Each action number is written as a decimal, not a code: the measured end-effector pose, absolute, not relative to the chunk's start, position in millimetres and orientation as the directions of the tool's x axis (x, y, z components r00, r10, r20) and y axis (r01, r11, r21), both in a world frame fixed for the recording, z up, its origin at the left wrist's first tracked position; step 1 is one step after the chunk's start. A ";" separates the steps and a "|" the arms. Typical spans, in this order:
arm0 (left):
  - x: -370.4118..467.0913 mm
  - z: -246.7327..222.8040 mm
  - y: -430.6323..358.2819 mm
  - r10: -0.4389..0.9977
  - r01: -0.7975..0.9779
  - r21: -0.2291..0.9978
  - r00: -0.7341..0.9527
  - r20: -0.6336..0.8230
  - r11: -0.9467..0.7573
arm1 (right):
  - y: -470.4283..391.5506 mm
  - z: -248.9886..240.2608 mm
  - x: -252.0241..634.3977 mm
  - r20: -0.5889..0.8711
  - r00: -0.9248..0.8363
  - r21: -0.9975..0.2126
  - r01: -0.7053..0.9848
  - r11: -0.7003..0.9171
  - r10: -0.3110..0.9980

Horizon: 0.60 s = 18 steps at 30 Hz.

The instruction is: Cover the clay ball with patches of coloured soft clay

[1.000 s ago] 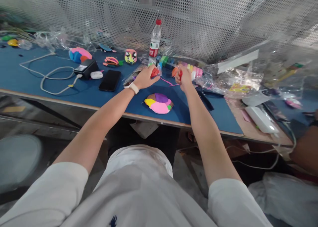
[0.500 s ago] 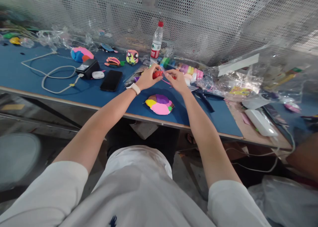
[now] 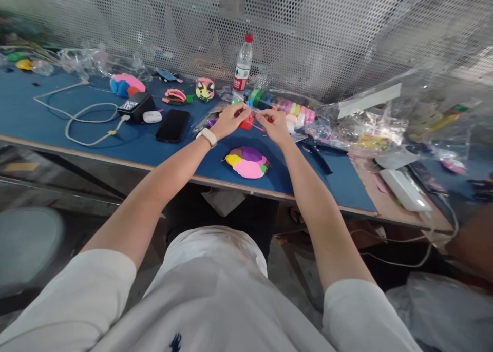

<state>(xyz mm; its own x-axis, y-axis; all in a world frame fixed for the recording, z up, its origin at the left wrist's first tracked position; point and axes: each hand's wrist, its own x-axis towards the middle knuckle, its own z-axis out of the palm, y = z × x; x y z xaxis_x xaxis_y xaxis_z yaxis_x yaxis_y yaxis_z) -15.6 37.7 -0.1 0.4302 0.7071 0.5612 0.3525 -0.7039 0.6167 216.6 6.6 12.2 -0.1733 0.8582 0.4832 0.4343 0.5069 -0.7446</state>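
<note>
My left hand (image 3: 231, 120) and my right hand (image 3: 274, 125) meet over the back of the blue table, fingertips pinched at the edge of a small clear packet with red clay (image 3: 247, 122) inside. The packet hangs between them, partly behind my left fingers. Nearer to me lies an oval clay piece (image 3: 249, 163) in pink, purple, yellow, brown and green, apart from both hands. Behind my hands, several coloured clay packs (image 3: 290, 107) sit in clear wrapping. A water bottle (image 3: 242, 67) with a red cap stands upright behind my left hand.
Left of my arms are a black phone (image 3: 173, 125), a white mouse (image 3: 152, 116), a black box with a white cable (image 3: 135, 106) and several clay figures. Dark scissors-like handles (image 3: 319, 154), crumpled plastic bags and a white device (image 3: 405, 190) lie right. A perforated metal screen (image 3: 308, 39) stands behind.
My fingertips have drawn closer together at the packet's top edge. The red clay packet now hangs a little lower and shows more between my hands.
</note>
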 end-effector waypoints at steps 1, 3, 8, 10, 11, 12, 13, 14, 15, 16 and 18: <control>-15.5 -0.1 38.8 0.709 0.355 0.617 0.425 0.563 -0.702 | 6.9 11.9 216.5 0.490 -0.171 -0.744 0.429 0.512 0.855; -15.6 0.2 39.7 0.707 0.355 0.614 0.421 0.568 -0.705 | 8.0 11.0 216.2 0.512 -0.158 -0.739 0.419 0.527 0.844; -15.9 0.7 37.9 0.679 0.367 0.572 0.423 0.600 -0.734 | 9.1 11.4 216.4 0.552 -0.136 -0.722 0.415 0.553 0.823; -16.0 1.1 37.5 0.684 0.391 0.561 0.415 0.600 -0.730 | 8.6 12.6 217.1 0.534 -0.156 -0.716 0.441 0.542 0.831; -16.1 1.5 37.4 0.687 0.398 0.560 0.411 0.600 -0.727 | 8.5 13.0 217.5 0.525 -0.163 -0.712 0.454 0.536 0.835; -16.2 2.1 37.1 0.689 0.404 0.558 0.410 0.598 -0.725 | 8.8 13.2 218.1 0.518 -0.169 -0.708 0.465 0.532 0.838; -16.4 2.9 36.6 0.691 0.411 0.556 0.410 0.595 -0.722 | 9.3 13.0 218.7 0.515 -0.174 -0.704 0.473 0.530 0.840; -16.6 3.8 35.9 0.694 0.423 0.551 0.410 0.592 -0.720 | 10.2 12.7 219.5 0.515 -0.177 -0.701 0.476 0.531 0.839; -16.9 4.8 35.0 0.696 0.437 0.543 0.409 0.589 -0.717 | 11.2 12.0 220.2 0.516 -0.181 -0.698 0.477 0.534 0.837; -17.1 5.6 34.0 0.699 0.453 0.535 0.408 0.587 -0.713 | 12.4 11.3 221.0 0.519 -0.185 -0.696 0.475 0.538 0.834; -17.6 6.2 32.7 0.694 0.470 0.516 0.407 0.594 -0.717 | 14.1 9.9 222.2 0.530 -0.190 -0.690 0.470 0.550 0.827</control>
